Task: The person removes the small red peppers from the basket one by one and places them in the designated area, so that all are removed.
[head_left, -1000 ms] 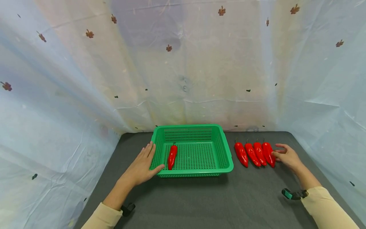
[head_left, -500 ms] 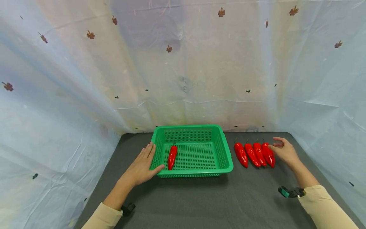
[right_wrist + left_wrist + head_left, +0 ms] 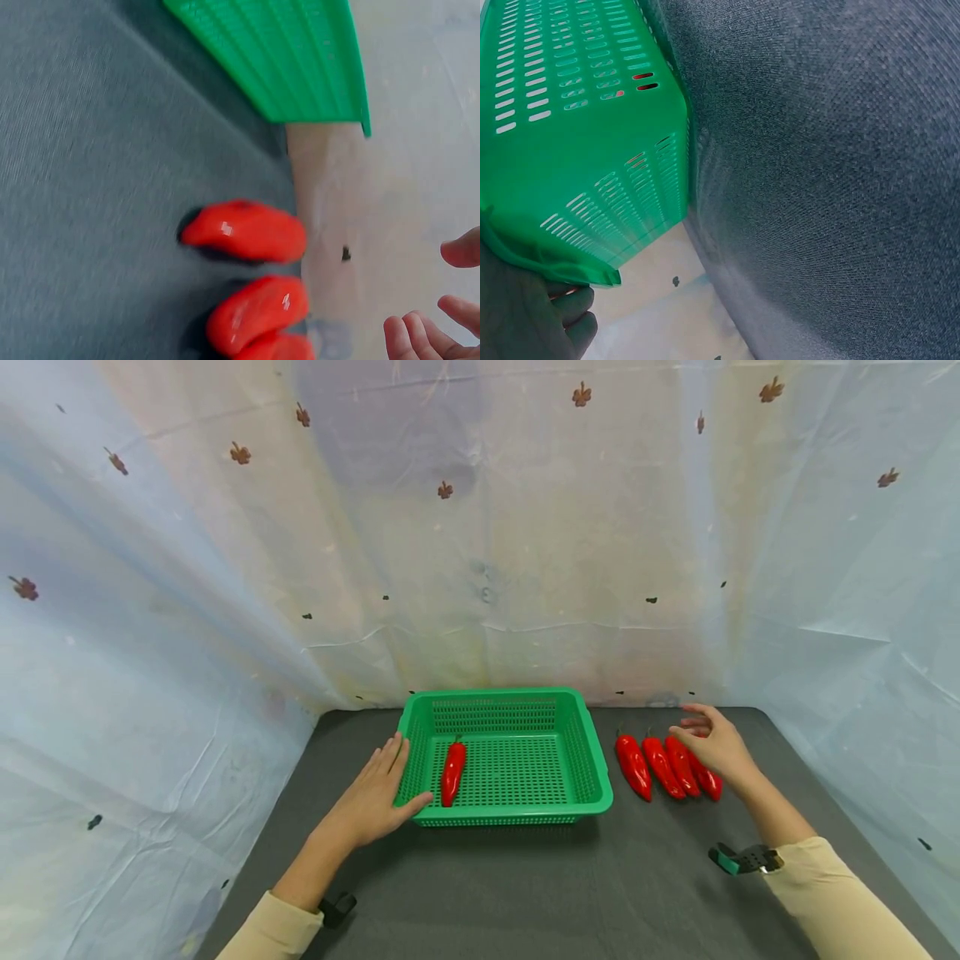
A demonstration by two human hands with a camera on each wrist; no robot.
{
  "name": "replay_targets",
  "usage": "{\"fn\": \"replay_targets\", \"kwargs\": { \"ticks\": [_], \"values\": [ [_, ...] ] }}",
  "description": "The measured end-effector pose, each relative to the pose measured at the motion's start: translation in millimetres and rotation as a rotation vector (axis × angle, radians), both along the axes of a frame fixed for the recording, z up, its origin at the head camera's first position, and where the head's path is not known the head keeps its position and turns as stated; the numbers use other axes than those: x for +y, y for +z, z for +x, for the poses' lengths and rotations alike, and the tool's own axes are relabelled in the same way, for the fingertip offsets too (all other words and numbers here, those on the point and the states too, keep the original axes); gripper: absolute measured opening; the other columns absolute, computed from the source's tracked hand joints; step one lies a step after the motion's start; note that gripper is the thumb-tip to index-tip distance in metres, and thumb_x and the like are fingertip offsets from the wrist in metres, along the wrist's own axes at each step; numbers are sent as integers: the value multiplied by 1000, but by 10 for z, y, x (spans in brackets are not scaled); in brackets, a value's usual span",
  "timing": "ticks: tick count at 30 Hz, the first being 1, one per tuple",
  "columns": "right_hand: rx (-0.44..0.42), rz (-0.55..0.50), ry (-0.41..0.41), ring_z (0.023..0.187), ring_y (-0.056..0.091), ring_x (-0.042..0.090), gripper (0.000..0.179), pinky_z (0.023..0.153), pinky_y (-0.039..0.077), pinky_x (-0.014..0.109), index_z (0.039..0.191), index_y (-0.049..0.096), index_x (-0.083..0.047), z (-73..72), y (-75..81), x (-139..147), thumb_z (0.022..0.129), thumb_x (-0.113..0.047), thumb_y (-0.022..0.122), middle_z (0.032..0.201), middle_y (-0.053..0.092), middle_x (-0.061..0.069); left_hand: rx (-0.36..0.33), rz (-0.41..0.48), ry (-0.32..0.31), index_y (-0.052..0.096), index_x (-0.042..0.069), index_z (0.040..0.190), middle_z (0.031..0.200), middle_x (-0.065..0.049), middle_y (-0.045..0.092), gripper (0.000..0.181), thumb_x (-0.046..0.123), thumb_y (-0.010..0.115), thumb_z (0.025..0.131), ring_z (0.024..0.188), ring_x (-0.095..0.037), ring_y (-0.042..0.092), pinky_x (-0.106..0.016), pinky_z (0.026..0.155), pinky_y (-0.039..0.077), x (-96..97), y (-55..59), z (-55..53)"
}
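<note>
My left hand [image 3: 369, 800] rests with straight fingers on the left rim of a green plastic basket [image 3: 517, 812]. One red chili pepper [image 3: 452, 773] lies inside, near the basket's left wall. To the right of the basket, several glossy red peppers [image 3: 633, 768] lie side by side on the dark table. Over the right end of that row hovers my right hand [image 3: 718, 750], thumb and fingers apart and holding nothing. It hides the upper parts of the two rightmost peppers. The right wrist view shows the loose fingers [image 3: 420, 337] and nearby peppers [image 3: 247, 231].
A dark grey cloth-covered table [image 3: 525, 893] carries everything. Pale plastic sheeting [image 3: 525, 552] with leaf marks hangs behind and at both sides. Each wrist wears a black strap, the right strap [image 3: 742, 858] with a green part.
My right hand has moved left and away from me, from beside the rightmost pepper to over the row's right end. My left hand stays on the basket rim.
</note>
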State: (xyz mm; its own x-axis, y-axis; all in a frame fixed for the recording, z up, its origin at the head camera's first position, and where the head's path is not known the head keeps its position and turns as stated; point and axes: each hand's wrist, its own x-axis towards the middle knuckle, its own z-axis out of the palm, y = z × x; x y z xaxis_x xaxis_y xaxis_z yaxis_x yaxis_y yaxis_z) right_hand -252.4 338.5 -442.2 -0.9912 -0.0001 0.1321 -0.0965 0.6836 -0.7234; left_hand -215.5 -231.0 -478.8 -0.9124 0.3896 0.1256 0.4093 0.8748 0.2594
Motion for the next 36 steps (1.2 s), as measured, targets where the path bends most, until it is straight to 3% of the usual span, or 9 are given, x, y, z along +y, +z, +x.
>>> {"fn": "replay_targets", "kwargs": {
  "ticks": [5,12,22,36],
  "values": [
    [22,-21,44,129,58,52,66,100,55,63,161,38,5,-3,74,-183,110,-27,65,146,54,37,-4,-5,2,13,-1,171,179,-21,5,110,75,52,102,166,-37,10,-56,134,14,5,3,-3],
    [50,-43,92,127,61,46,64,92,58,45,160,42,1,-26,165,-412,109,-28,66,146,57,33,16,-1,-4,14,-3,170,178,-23,7,108,73,53,103,165,-40,13,-59,133,16,12,2,8],
    [52,-105,139,129,60,44,62,90,56,42,161,44,-3,-80,257,-734,108,-24,69,147,58,30,-6,-2,5,13,-2,171,179,-22,6,110,74,52,102,165,-39,11,-57,133,14,11,15,7],
    [78,-156,261,126,61,45,57,95,58,56,158,47,-3,-171,228,-1233,108,-19,69,146,56,33,1,-10,6,14,-2,171,178,-23,6,109,73,53,103,165,-40,12,-57,133,14,5,-5,-5]
  ]
}}
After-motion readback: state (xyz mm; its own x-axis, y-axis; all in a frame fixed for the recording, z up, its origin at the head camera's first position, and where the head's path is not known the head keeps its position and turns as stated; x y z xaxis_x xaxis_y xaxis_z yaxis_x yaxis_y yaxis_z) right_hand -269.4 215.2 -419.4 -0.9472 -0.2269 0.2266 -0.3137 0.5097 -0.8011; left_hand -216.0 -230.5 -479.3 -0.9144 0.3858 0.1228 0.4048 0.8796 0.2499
